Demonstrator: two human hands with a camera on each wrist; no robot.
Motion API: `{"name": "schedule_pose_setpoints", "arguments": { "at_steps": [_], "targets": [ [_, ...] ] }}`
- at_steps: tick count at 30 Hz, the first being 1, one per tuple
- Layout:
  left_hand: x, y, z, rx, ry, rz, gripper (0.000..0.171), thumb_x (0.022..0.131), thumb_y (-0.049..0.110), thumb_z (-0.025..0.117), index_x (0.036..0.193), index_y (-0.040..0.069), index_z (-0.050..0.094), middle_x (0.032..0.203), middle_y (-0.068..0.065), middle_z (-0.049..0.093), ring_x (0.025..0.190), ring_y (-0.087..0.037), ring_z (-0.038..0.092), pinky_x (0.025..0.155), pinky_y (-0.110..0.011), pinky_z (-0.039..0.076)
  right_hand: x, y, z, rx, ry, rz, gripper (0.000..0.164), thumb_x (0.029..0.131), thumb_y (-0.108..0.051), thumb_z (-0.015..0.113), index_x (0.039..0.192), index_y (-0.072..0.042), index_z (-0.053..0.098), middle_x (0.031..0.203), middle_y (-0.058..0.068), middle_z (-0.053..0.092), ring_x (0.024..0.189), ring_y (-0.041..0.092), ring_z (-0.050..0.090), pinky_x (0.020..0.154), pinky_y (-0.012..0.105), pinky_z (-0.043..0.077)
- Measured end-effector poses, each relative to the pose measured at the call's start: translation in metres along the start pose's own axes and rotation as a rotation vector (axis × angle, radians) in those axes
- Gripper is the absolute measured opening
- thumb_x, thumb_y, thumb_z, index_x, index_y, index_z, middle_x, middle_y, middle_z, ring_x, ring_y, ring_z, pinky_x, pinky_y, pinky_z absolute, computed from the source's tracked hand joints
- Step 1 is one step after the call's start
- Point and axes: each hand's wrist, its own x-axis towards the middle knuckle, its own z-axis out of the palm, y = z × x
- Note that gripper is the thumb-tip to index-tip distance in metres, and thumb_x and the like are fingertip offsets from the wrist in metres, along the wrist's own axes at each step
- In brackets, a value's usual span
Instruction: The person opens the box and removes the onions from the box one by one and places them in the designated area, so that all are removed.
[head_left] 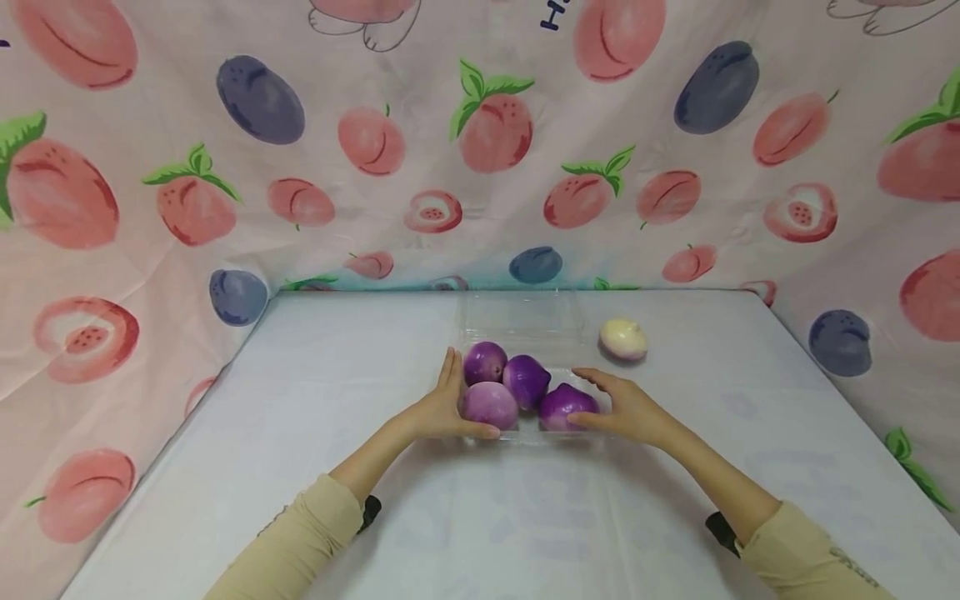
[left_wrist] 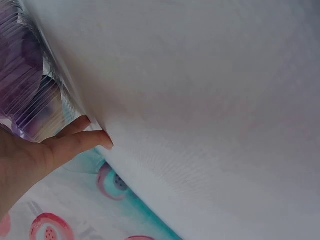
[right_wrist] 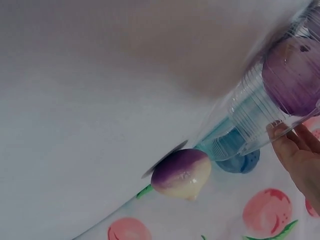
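A clear plastic box holds several purple onions, and its transparent lid lies opened out behind it. My left hand grips the box at its left side, thumb along the front and fingers up the left wall. At the right end, my right hand holds the box, its thumb in front of the rightmost onion and its fingertips against the side wall in the right wrist view. Whether that thumb touches the onion I cannot tell. The box's ribbed wall partly blurs the onions in both wrist views.
A pale onion with a purple base sits on the white tabletop behind my right hand, beside the lid. A fruit-printed cloth hangs along the back and both sides of the table.
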Motion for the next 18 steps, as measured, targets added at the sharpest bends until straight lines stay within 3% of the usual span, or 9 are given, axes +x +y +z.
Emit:
{"name": "schedule_pose_setpoints", "arguments": {
  "at_steps": [8, 18],
  "targets": [
    [-0.0014, 0.0002, 0.0030, -0.017, -0.003, 0.010, 0.139, 0.066, 0.062, 0.075, 0.146, 0.000, -0.018, 0.152, -0.019, -0.030, 0.144, -0.036, -0.009, 0.115, -0.051, 0.021, -0.0011, -0.0018, -0.0016, -0.046, -0.053, -0.001, 0.067, 0.082, -0.034, 0.073, 0.130, 0.007, 0.050, 0.127, 0.023, 0.058, 0.116, 0.040, 0.054, 0.096, 0.054, 0.044],
    [-0.0016, 0.0014, 0.0004, -0.001, -0.003, -0.006, 0.138, 0.067, 0.062, 0.075, 0.146, 0.001, -0.019, 0.152, -0.016, -0.031, 0.145, -0.035, -0.010, 0.115, -0.050, 0.020, 0.0018, -0.0072, 0.0013, -0.126, -0.072, 0.002, 0.064, 0.080, -0.032, 0.073, 0.127, 0.007, 0.052, 0.125, 0.025, 0.058, 0.116, 0.042, 0.053, 0.097, 0.055, 0.043]
  ]
}}
